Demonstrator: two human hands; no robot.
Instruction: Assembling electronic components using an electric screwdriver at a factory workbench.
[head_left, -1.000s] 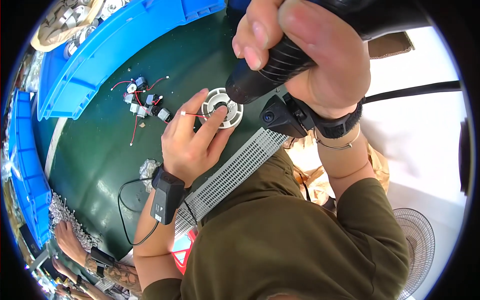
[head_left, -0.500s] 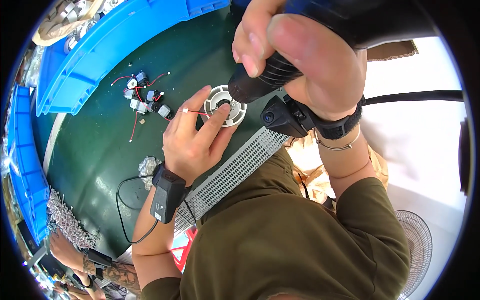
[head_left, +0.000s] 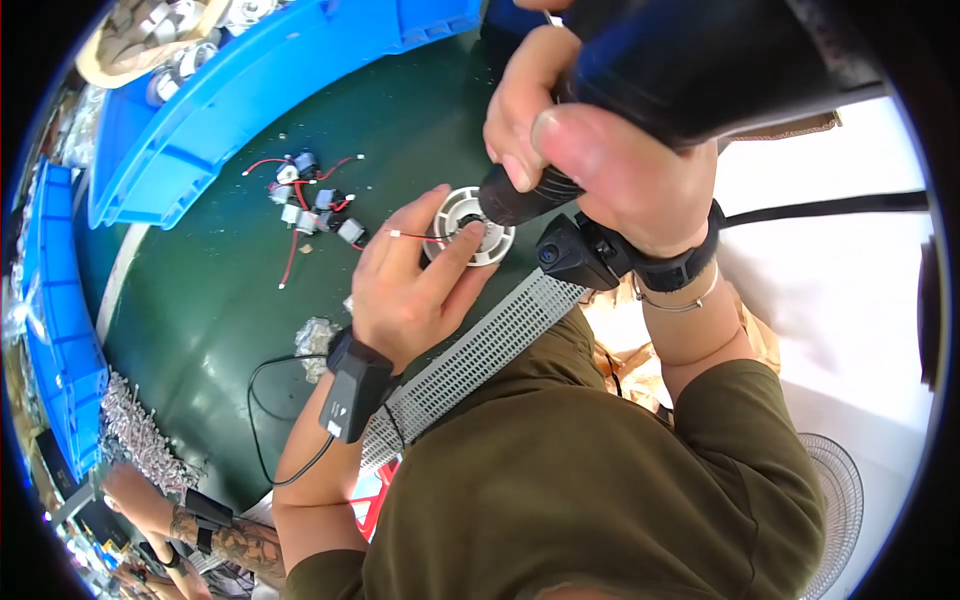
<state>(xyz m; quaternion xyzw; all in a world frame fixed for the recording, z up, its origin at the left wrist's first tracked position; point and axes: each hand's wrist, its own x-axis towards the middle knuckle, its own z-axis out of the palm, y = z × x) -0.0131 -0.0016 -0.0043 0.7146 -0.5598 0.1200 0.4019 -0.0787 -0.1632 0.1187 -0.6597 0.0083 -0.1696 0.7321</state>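
On the green table, my left hand (head_left: 400,295) is closed around a white round plastic housing (head_left: 506,248), its index finger pressed near the centre. A short red and black wire (head_left: 412,236) with a small white plug runs from the middle over my fingers. My right hand (head_left: 625,175) grips a black, thick-bodied electric screwdriver (head_left: 700,60), thumb along its side. Its tapered nose slants down onto the housing's right side; the tip and whatever it touches are hidden. Left of my left hand lies a loose group of small motors (head_left: 292,214) with red wires.
Blue plastic bins (head_left: 170,165) line the far and left edges. A white perforated strip (head_left: 480,350) runs along the near edge. Many small metal pieces (head_left: 145,440) are heaped at the left, near another person's hand (head_left: 135,495). A crumpled clear bag (head_left: 316,340) lies beside my left wrist.
The whole view has shifted, moving the table things slightly right and down. My right hand and the screwdriver's body sit lower, with the nose still at the housing. My left hand keeps its hold.
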